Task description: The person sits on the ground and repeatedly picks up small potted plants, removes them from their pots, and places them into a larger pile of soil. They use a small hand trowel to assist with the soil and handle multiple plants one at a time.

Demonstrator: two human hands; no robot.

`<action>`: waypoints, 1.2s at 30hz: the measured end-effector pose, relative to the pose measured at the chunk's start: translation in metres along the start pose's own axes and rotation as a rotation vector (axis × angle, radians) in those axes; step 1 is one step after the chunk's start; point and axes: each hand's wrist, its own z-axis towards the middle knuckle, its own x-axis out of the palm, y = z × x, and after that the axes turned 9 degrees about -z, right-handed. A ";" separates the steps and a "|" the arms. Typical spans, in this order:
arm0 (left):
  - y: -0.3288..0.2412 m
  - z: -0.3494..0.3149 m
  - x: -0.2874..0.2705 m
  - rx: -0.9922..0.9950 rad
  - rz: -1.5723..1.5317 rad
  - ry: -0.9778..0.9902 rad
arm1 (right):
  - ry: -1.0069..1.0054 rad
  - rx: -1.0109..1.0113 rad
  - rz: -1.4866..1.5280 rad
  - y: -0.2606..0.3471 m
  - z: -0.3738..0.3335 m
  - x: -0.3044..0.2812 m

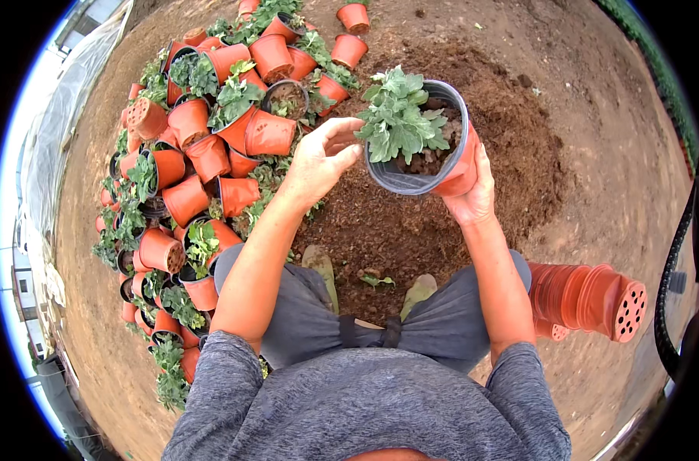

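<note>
Right hand (pixel 472 196) grasps the tilted orange pot (pixel 434 150), left hand (pixel 319 157) — fingers (pixel 342 131) loose — at the seedling (pixel 399 115) — soil could spill from that tilt.

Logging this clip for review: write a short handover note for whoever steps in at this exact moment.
Right hand: grips the potted plant by its side wall and holds it tilted above the soil heap.
Left hand: open, fingers at the plant's leaves, not gripping.
Around: pile of orange pots, many tipped over, some with plants, lies to the person's left; stack of empty pots lies on its side by the right knee.
Done: one plant sits in the held pot with some soil.
Left: the pile's plants are unsorted.
</note>
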 end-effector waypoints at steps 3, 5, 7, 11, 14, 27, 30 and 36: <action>-0.002 -0.005 0.018 0.054 0.004 -0.007 | -0.035 -0.067 -0.154 0.000 0.004 -0.003; 0.009 -0.002 0.018 0.173 0.164 0.038 | -0.043 -0.095 -0.246 -0.003 0.005 -0.002; 0.015 -0.004 0.027 0.195 0.076 0.043 | -0.038 -0.109 -0.309 -0.006 0.006 -0.001; 0.016 -0.010 0.041 0.093 -0.076 -0.007 | -0.030 -0.051 -0.358 -0.005 0.005 0.001; 0.025 -0.010 0.037 0.145 -0.015 -0.034 | -0.032 0.006 -0.334 -0.009 0.004 0.004; -0.004 -0.007 0.029 0.361 -0.115 -0.089 | 0.051 0.174 0.003 -0.023 0.010 -0.007; -0.007 -0.005 0.023 0.425 -0.366 -0.148 | 0.028 0.188 0.033 -0.027 0.017 -0.013; -0.047 0.000 0.005 0.546 -0.204 -0.222 | -0.057 0.157 0.134 -0.007 0.016 -0.024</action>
